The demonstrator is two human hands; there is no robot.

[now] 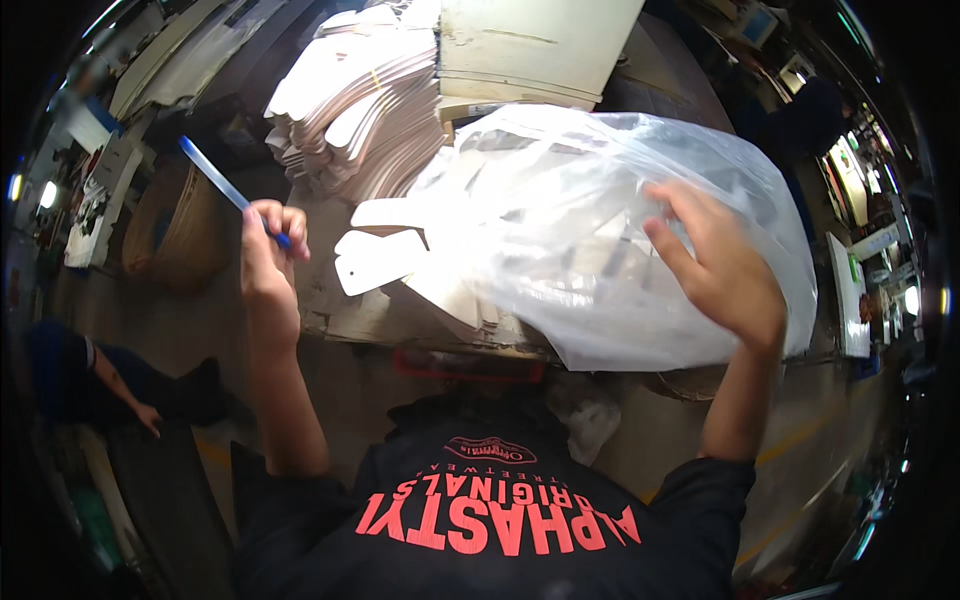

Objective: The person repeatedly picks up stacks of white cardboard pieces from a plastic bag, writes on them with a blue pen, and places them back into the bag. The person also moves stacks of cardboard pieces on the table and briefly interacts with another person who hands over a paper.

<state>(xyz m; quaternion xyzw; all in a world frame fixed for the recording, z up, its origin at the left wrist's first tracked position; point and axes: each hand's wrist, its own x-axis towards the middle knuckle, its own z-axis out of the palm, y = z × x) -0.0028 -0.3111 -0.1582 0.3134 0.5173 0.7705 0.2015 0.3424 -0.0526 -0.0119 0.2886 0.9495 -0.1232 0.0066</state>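
Note:
My left hand (272, 255) is raised beside the table's left end, its fingers closed round a slim blue pen (214, 174) that slants up to the left. Over the clear plastic bag (570, 310) is my right hand (715, 260), fingers apart and slightly blurred; I cannot tell whether it touches the film. Flat pale cut pieces (380, 262) with rounded ends, one with a small hole, stick out of the bag's left side. More pale pieces show faintly through the plastic.
Behind the bag stands a tall, uneven stack of similar pale pieces (370, 110), next to a cream-coloured box (530, 50). A round brown basket (175, 225) is at the left. Another person's arm (120, 385) shows at the lower left, and a dark-clothed person (805, 120) at the far right.

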